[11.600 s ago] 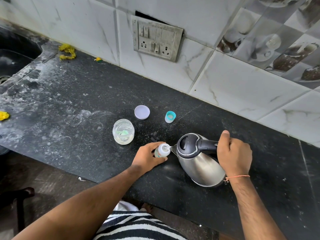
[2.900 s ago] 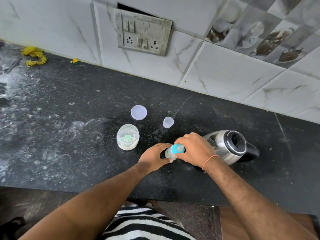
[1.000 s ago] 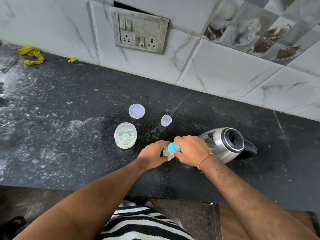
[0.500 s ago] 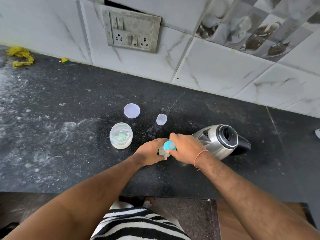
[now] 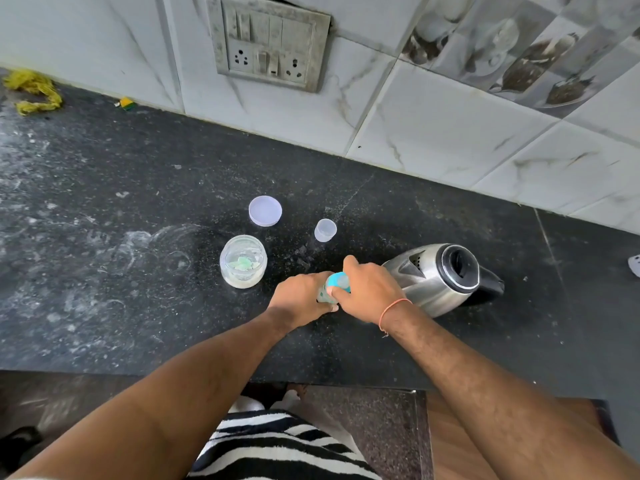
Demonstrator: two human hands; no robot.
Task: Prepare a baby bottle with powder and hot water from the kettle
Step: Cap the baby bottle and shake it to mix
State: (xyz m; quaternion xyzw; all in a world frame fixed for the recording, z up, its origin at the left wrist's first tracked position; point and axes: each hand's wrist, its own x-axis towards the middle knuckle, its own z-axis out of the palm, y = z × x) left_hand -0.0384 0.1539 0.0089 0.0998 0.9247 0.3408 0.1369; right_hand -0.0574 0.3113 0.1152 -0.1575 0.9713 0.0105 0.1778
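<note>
**A:** Where is the bottle, and who has it?

**B:** The small clear baby bottle with the teal screw collar [image 5: 334, 287] stands on the black speckled stone counter [image 5: 138, 306], just left of the steel electric kettle with the black lid and handle [image 5: 440, 277]. The left hand [image 5: 301, 299] is wrapped round its body; the right hand [image 5: 369, 292] has thumb and fingers curled round the collar at the top.

**A:** So which step is that?

**B:** By the grip, I'd judge the teat collar is being screwed on, so powder and water look to be in already. How far it is threaded, I can't tell.

**A:** And next?

**B:** Probably turning the collar home while the left hand keeps the body from spinning, then the clear cap [image 5: 325, 230], which sits behind the bottle and left of the kettle.

**A:** Anything else?

**B:** Farther left of the kettle, the open clear powder jar [image 5: 243, 261], its pale lilac lid [image 5: 265, 211] lying behind it.
</note>
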